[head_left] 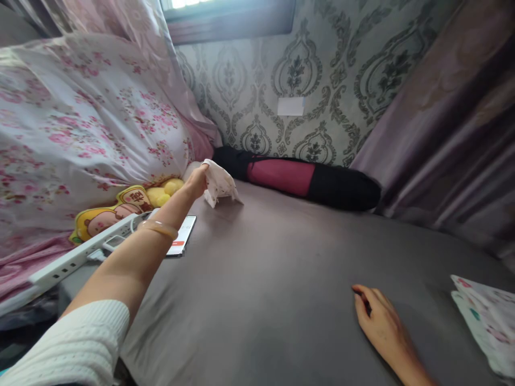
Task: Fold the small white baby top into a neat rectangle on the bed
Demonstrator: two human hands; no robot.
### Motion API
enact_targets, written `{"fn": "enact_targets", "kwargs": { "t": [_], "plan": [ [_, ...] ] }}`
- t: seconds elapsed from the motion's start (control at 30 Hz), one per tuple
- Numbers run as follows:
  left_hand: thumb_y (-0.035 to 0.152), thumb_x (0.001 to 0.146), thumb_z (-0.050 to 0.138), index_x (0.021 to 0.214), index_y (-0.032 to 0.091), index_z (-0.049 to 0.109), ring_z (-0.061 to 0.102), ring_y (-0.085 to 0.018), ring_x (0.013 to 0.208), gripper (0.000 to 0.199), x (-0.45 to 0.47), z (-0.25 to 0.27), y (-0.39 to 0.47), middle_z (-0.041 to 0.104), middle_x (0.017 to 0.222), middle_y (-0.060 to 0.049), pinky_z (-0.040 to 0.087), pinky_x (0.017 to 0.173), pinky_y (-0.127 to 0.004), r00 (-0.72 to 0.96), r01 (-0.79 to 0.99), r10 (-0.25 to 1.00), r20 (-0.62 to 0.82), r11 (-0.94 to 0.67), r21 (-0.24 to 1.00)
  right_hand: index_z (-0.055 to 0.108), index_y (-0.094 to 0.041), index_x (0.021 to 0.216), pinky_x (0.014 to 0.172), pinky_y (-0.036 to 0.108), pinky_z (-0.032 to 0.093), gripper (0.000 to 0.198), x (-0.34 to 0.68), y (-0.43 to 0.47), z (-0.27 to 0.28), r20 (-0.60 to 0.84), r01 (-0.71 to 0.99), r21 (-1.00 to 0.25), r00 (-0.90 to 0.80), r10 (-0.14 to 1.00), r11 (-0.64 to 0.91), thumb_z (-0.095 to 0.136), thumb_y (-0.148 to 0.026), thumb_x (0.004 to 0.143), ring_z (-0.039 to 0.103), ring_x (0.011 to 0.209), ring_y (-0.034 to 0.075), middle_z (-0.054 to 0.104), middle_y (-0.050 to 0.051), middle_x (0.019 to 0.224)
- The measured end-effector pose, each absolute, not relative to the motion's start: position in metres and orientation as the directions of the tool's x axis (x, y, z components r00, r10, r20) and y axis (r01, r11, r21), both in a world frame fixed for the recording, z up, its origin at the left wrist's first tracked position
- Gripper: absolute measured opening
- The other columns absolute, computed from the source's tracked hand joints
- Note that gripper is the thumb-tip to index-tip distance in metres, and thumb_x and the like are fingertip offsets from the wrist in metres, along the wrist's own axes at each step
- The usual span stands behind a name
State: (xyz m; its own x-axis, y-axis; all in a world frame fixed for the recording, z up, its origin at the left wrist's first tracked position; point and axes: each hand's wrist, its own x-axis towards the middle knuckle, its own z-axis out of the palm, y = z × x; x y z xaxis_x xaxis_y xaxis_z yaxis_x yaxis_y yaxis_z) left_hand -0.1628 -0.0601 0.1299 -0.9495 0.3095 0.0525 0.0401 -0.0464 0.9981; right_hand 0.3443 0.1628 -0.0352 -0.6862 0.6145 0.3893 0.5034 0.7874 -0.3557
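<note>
My left hand (197, 181) reaches out over the far side of the bed, fingers closed on a small pale cloth (221, 183) with dark specks. The cloth hangs in loose folds, its lower edge close to the grey sheet (273, 279). Under my left forearm lies a phone (185, 235) with a lit screen, partly hidden by the arm. At the lower right, my right hand (378, 320) is low over the sheet, loosely curled, with a gap between thumb and fingers and nothing visible in it.
Folded floral cloths (485, 321) lie at the right edge. A black and maroon long bag (281, 176) lies along the wall. On the left are a white power strip (64, 268) with plugs, a yellow plush toy (94, 222) and a floral cover (100, 112). Curtains (426, 123) hang at the right.
</note>
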Motion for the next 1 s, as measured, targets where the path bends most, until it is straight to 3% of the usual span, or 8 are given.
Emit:
{"fn": "enact_targets", "kwargs": {
  "t": [0.13,0.27,0.6,0.83,1.0],
  "plan": [
    [0.045,0.088,0.046,0.105,0.012,0.059,0.067,-0.026,0.081,0.040,-0.124,0.138,-0.044,0.070,0.086,-0.010,0.054,0.073,-0.036,-0.909,-0.116,0.417,-0.007,-0.236,0.965,0.065,-0.021,0.098,0.076,0.037,0.051,0.032,0.339,0.163,-0.022,0.273,0.519,-0.442,-0.699,0.661,0.731,0.040,-0.038,0.086,0.065,0.080,0.021,0.069,0.007,0.090],
    [0.041,0.090,0.042,0.108,0.010,0.059,0.068,-0.026,0.082,0.040,-0.084,0.142,-0.028,0.070,0.085,-0.010,0.055,0.075,-0.036,-0.877,-0.203,0.480,-0.042,-0.290,0.935,0.067,-0.020,0.097,0.079,0.036,0.052,0.033,0.319,0.153,0.000,0.192,0.490,-0.561,-0.707,0.680,0.667,0.042,-0.038,0.085,0.068,0.083,0.022,0.072,0.008,0.092],
    [0.056,0.083,0.046,0.105,0.010,0.064,0.068,-0.029,0.078,0.053,-0.002,0.132,0.006,0.071,0.081,-0.011,0.055,0.072,-0.039,-0.693,-0.261,0.721,-0.015,-0.231,0.937,0.067,-0.020,0.097,0.078,0.033,0.052,0.027,0.248,0.108,0.059,0.344,0.210,-0.750,-0.687,0.640,0.628,0.046,-0.034,0.088,0.068,0.081,0.019,0.072,0.007,0.092],
    [0.059,0.082,0.047,0.105,0.013,0.066,0.069,-0.030,0.083,0.055,0.040,0.114,0.021,0.072,0.087,-0.012,0.055,0.074,-0.039,-0.592,-0.268,0.805,-0.037,-0.154,0.951,0.063,-0.019,0.101,0.081,0.032,0.051,0.022,0.230,0.100,0.093,0.676,0.052,-0.626,-0.462,0.574,0.778,0.048,-0.031,0.091,0.061,0.096,0.019,0.065,0.009,0.103],
    [0.065,0.081,0.046,0.101,0.016,0.069,0.069,-0.032,0.085,0.058,0.070,0.109,0.026,0.073,0.085,-0.012,0.054,0.073,-0.040,-0.485,-0.235,0.872,-0.066,-0.057,0.970,0.061,-0.021,0.107,0.088,0.036,0.048,0.022,0.231,0.093,0.110,0.752,0.073,-0.536,-0.411,0.515,0.841,0.055,-0.033,0.090,0.057,0.099,0.020,0.060,0.008,0.105]
  ]
}}
